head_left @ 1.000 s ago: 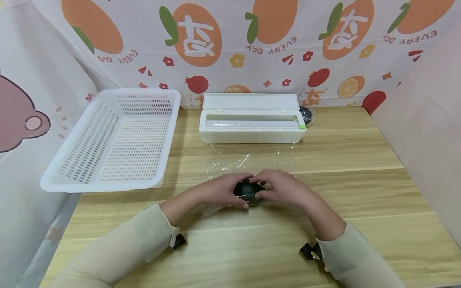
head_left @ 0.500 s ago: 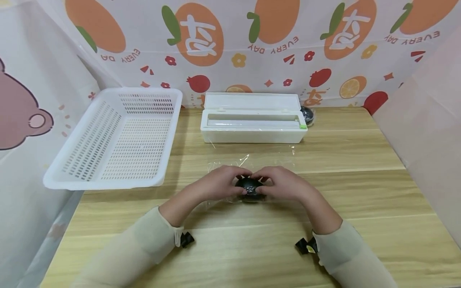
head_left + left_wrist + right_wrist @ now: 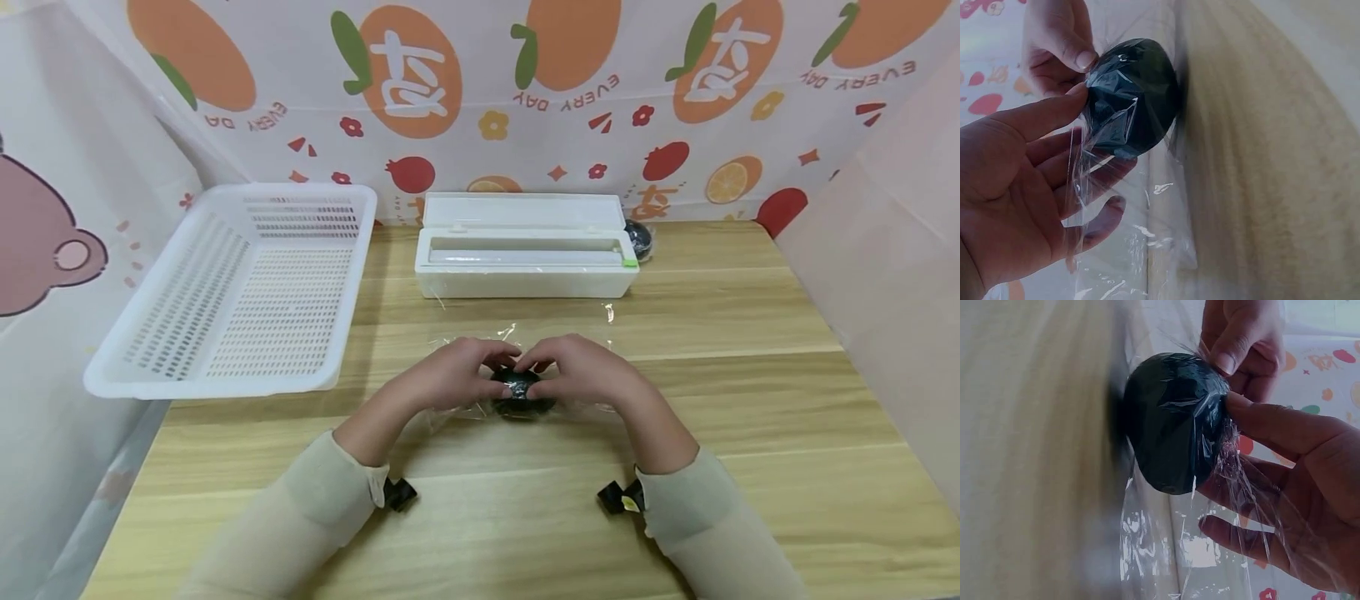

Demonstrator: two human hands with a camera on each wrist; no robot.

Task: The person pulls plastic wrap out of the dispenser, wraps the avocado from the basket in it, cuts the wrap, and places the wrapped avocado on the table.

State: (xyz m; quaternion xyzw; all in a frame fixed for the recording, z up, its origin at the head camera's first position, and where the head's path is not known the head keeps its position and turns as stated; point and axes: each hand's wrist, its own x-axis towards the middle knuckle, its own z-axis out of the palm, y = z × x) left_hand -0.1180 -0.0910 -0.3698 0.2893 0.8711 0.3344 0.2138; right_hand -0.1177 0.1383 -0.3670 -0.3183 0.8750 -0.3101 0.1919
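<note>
A dark, egg-shaped avocado [image 3: 517, 406] sits low over the table in front of me, with clear plastic wrap [image 3: 1200, 553] drawn tight and creased over its top. My left hand [image 3: 457, 373] grips its left side, thumb on the near face and fingers behind. From the right, my right hand [image 3: 585, 371] holds it the same way. Both thumb tips press the film near the top of the avocado, as the right wrist view shows. Loose film hangs past the fingers in the left wrist view. The fingertips behind the avocado are partly hidden.
A white wrap dispenser box [image 3: 525, 285], lid raised, stands behind the hands; film stretches from it toward the avocado. Behind its right end sits another dark wrapped ball-like thing [image 3: 639, 240]. A white plastic basket [image 3: 337, 333] stands at the left. A printed curtain [image 3: 555, 133] closes the back.
Both hands have moved slightly away from me and closer together on the avocado. The near edge of the film has come up over it, and the thumbs now press on top.
</note>
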